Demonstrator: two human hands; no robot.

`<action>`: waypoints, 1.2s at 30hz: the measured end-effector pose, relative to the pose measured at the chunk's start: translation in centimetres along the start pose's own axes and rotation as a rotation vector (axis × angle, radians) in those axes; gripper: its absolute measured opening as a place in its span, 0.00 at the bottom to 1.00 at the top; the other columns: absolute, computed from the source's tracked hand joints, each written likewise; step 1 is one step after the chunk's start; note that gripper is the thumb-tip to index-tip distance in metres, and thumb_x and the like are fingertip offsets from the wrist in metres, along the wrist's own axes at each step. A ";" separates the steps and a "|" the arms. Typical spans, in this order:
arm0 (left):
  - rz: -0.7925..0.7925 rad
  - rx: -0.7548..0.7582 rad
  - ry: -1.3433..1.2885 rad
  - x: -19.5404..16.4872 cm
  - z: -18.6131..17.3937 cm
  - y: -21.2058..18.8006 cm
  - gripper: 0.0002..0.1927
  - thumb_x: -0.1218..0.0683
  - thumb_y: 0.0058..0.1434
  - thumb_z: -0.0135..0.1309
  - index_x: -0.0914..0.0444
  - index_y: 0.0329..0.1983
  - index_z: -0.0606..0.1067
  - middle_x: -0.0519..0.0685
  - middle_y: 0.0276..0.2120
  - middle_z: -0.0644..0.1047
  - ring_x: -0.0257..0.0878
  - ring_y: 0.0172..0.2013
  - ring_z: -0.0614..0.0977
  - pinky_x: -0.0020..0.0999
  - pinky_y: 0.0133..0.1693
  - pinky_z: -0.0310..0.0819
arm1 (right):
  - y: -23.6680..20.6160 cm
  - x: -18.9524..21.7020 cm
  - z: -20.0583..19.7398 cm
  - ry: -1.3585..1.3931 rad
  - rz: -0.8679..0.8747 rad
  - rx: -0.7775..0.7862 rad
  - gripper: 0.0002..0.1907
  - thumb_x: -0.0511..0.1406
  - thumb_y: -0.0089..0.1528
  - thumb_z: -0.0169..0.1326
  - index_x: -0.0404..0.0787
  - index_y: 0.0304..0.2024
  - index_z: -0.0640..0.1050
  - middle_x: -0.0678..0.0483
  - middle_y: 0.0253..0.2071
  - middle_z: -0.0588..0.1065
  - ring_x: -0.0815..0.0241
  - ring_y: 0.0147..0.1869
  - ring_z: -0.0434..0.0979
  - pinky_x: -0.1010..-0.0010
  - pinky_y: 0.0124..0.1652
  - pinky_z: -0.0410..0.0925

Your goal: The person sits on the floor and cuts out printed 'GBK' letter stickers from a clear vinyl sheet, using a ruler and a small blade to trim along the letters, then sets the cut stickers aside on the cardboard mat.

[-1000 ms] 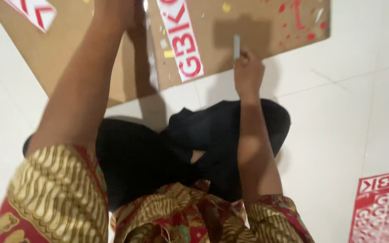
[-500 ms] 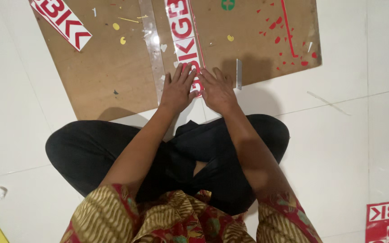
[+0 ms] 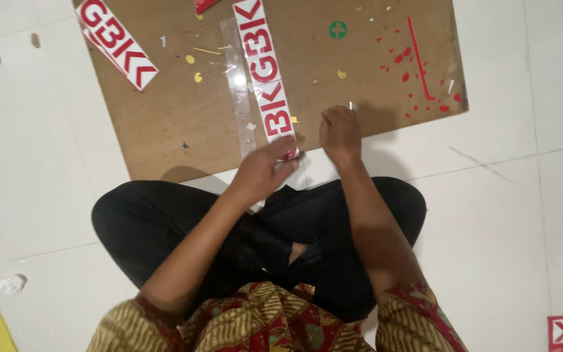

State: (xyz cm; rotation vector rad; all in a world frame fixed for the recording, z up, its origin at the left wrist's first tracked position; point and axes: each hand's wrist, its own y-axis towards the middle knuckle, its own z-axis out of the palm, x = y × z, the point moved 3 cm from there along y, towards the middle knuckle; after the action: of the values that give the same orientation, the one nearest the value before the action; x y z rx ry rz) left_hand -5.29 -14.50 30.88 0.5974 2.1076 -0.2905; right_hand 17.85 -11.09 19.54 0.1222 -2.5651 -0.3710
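The long red-and-white lettered sticker strip (image 3: pixel 266 78) is pinched at its near end by the left hand (image 3: pixel 265 171) at the near edge of the brown cardboard sheet (image 3: pixel 184 124), seemingly for peeling, while a small pale blade-like tool (image 3: pixel 353 105) is gripped upright in the closed right hand (image 3: pixel 340 133).

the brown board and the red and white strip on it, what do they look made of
The brown board looks like matte hardboard or thick cardboard: flat, dull, uniform brown, with thin edges. The red and white strip looks like cut sticker vinyl or glossy paper: thin, flat, crisp-edged letters. The left hand touches its near end.

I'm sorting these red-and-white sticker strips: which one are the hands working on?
The long upright strip in the board's middle: the left hand pinches its near end. The other strip lies slanted at the board's upper-left corner, untouched.
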 end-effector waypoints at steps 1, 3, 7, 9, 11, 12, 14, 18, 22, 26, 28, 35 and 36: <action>-0.032 0.025 -0.105 -1.0 -0.6 -1.4 0.22 0.50 0.66 0.57 0.62 0.61 0.75 0.59 0.60 0.76 0.56 0.61 0.78 0.43 0.60 0.71 | 0.0 -0.1 0.0 0.004 0.048 0.027 0.10 0.31 0.61 0.58 0.39 0.45 0.81 0.47 0.51 0.77 0.43 0.59 0.75 0.54 0.60 0.67; -0.083 0.044 -0.153 -2.3 -1.9 -3.7 0.21 0.50 0.66 0.57 0.62 0.60 0.76 0.58 0.59 0.78 0.54 0.60 0.79 0.41 0.59 0.71 | -0.1 0.5 0.1 -0.021 0.045 0.075 0.12 0.32 0.60 0.57 0.39 0.46 0.81 0.47 0.53 0.77 0.42 0.59 0.73 0.53 0.58 0.66; -0.128 0.048 -0.204 -1.9 -4.5 -5.6 0.21 0.49 0.65 0.57 0.63 0.58 0.77 0.57 0.60 0.78 0.52 0.59 0.81 0.40 0.58 0.72 | -0.6 2.6 0.0 -0.221 -0.004 0.222 0.20 0.31 0.59 0.54 0.40 0.54 0.79 0.52 0.63 0.73 0.43 0.61 0.69 0.47 0.53 0.63; -0.320 0.139 -0.103 0.0 -5.0 -5.4 0.26 0.46 0.61 0.56 0.58 0.61 0.76 0.54 0.58 0.79 0.54 0.47 0.83 0.40 0.52 0.75 | -0.7 3.5 0.1 -0.380 0.015 0.208 0.22 0.32 0.57 0.53 0.40 0.55 0.78 0.54 0.63 0.71 0.43 0.61 0.67 0.44 0.51 0.62; -0.404 0.216 0.023 2.5 -4.7 -3.7 0.31 0.43 0.59 0.56 0.56 0.65 0.72 0.54 0.55 0.80 0.53 0.48 0.83 0.40 0.52 0.75 | -0.4 4.3 0.1 -0.561 0.001 0.062 0.26 0.36 0.54 0.54 0.37 0.56 0.76 0.52 0.62 0.69 0.40 0.61 0.66 0.40 0.48 0.62; -0.400 0.251 0.094 3.6 -3.8 -2.5 0.35 0.41 0.60 0.57 0.58 0.68 0.69 0.56 0.53 0.80 0.51 0.54 0.81 0.41 0.54 0.73 | -0.4 4.3 0.4 -0.529 0.062 0.135 0.23 0.35 0.57 0.53 0.37 0.55 0.76 0.52 0.63 0.69 0.41 0.61 0.66 0.42 0.50 0.62; -0.149 0.167 0.219 5.4 -1.8 0.4 0.36 0.41 0.61 0.57 0.59 0.70 0.64 0.59 0.68 0.66 0.54 0.65 0.69 0.51 0.57 0.67 | -0.6 4.0 1.4 -0.470 0.173 0.293 0.18 0.33 0.62 0.53 0.36 0.55 0.75 0.51 0.64 0.69 0.42 0.62 0.66 0.47 0.53 0.63; -0.082 0.064 0.438 11.4 1.1 4.8 0.38 0.45 0.57 0.58 0.55 0.71 0.65 0.54 0.74 0.58 0.54 0.72 0.59 0.60 0.63 0.58 | 0.6 3.4 2.7 -0.424 0.186 0.228 0.13 0.30 0.58 0.54 0.37 0.46 0.78 0.49 0.53 0.75 0.41 0.56 0.71 0.50 0.51 0.66; -0.119 -0.018 0.370 16.0 1.0 5.6 0.40 0.44 0.55 0.60 0.53 0.72 0.65 0.50 0.75 0.58 0.53 0.73 0.57 0.64 0.65 0.54 | 2.1 3.9 2.3 -0.120 0.151 -0.080 0.06 0.30 0.64 0.56 0.38 0.42 0.81 0.47 0.43 0.78 0.45 0.47 0.79 0.57 0.48 0.72; -0.332 0.152 0.535 18.3 1.1 7.4 0.43 0.40 0.55 0.60 0.56 0.72 0.61 0.48 0.71 0.58 0.49 0.72 0.56 0.66 0.62 0.51 | 4.6 4.9 1.4 0.128 0.298 -0.171 0.07 0.27 0.61 0.57 0.35 0.41 0.83 0.45 0.39 0.79 0.50 0.41 0.82 0.63 0.43 0.74; -0.390 0.171 0.550 18.5 1.5 8.3 0.42 0.39 0.58 0.58 0.58 0.74 0.61 0.48 0.69 0.62 0.48 0.71 0.59 0.68 0.65 0.48 | 6.5 4.5 0.7 0.190 0.393 -0.136 0.11 0.28 0.63 0.56 0.37 0.49 0.80 0.46 0.37 0.79 0.53 0.41 0.81 0.65 0.44 0.73; -0.384 0.134 0.705 18.8 1.8 8.8 0.40 0.38 0.59 0.56 0.62 0.71 0.64 0.51 0.68 0.63 0.51 0.68 0.61 0.69 0.63 0.46 | 16.8 -4.3 -7.1 -0.508 0.109 0.199 0.10 0.32 0.64 0.57 0.47 0.44 0.86 0.46 0.45 0.80 0.43 0.46 0.79 0.54 0.45 0.71; -0.397 0.158 0.716 18.9 1.7 8.8 0.40 0.39 0.60 0.55 0.62 0.70 0.64 0.51 0.68 0.62 0.51 0.68 0.60 0.69 0.63 0.46 | 18.4 -5.7 -9.8 -0.488 0.044 0.139 0.11 0.31 0.65 0.53 0.46 0.43 0.86 0.48 0.47 0.80 0.46 0.50 0.80 0.57 0.48 0.71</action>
State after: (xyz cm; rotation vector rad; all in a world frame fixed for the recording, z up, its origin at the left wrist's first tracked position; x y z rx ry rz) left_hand -8.58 -1.87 14.48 0.3968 2.9217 -0.5267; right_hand 27.65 5.09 29.91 0.0258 -3.0704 -0.2245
